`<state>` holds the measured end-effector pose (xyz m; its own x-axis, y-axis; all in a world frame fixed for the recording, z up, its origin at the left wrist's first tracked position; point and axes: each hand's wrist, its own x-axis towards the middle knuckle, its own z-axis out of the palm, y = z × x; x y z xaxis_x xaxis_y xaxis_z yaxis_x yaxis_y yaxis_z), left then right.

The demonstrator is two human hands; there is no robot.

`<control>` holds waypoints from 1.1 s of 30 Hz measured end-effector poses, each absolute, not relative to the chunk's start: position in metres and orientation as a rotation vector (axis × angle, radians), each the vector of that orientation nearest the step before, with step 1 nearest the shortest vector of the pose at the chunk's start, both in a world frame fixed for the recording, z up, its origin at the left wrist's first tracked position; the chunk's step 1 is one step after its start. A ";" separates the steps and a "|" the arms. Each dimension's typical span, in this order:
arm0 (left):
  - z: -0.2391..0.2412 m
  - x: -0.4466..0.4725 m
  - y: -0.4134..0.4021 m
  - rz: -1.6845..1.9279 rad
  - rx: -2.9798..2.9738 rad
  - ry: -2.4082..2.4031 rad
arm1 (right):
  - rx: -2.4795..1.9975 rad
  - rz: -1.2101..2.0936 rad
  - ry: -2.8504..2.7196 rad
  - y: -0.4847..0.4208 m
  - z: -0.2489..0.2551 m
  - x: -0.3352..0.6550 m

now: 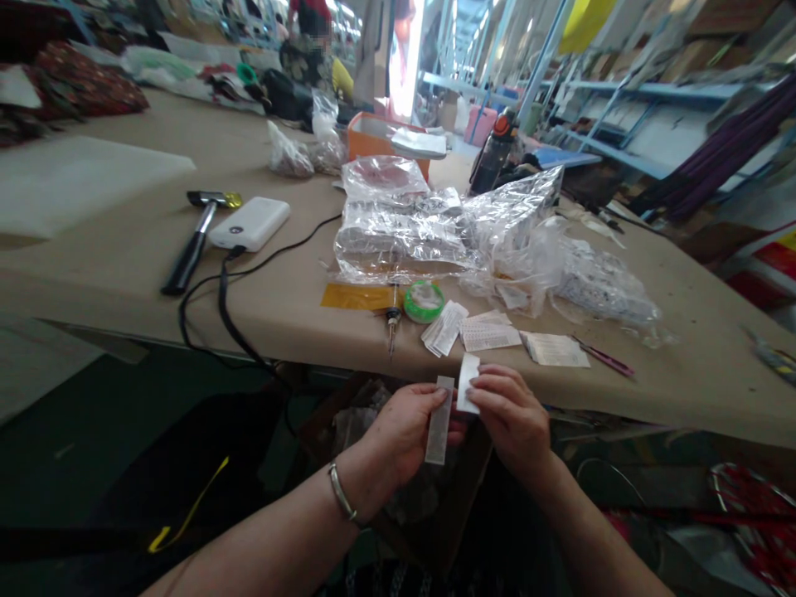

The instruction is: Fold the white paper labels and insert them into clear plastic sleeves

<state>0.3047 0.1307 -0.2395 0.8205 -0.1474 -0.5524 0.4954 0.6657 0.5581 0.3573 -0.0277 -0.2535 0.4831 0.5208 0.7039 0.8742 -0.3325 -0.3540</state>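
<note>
Pinching: left hand (401, 433), pale strip (439, 427); right hand (515, 419), white strip (468, 383); long axes pointing toward table (298, 319).

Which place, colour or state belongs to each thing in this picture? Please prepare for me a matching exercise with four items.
1. Left hand
2. Hammer
3. Bottle
4. Round object

A. beside the white device
B. green around its edge
C. holding a pale strip
D. dark, with a red-orange top

Pairs: 1-C, 2-A, 3-D, 4-B
</note>
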 end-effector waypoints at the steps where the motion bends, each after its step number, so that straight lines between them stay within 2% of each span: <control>1: -0.238 0.305 0.130 -0.372 0.705 0.468 | -1.978 -0.571 -1.237 -0.025 -0.254 0.350; 10: -0.238 0.302 0.126 -0.364 0.485 0.499 | -2.006 -0.428 -1.423 -0.019 -0.263 0.330; 17: -0.237 0.298 0.124 -0.360 0.611 0.450 | -2.027 -0.385 -1.409 -0.026 -0.255 0.324; 20: -0.236 0.299 0.125 -0.398 0.727 0.510 | -2.239 -0.555 -1.178 -0.051 -0.254 0.340; 23: -0.233 0.300 0.126 -0.427 0.825 0.566 | -2.636 -0.770 -0.717 -0.086 -0.256 0.366; 26: -0.232 0.300 0.124 -0.448 0.850 0.585 | -2.906 -0.715 -0.545 -0.113 -0.259 0.383; 33: -0.237 0.298 0.120 -0.447 0.870 0.584 | -2.735 -0.726 -0.676 -0.126 -0.258 0.391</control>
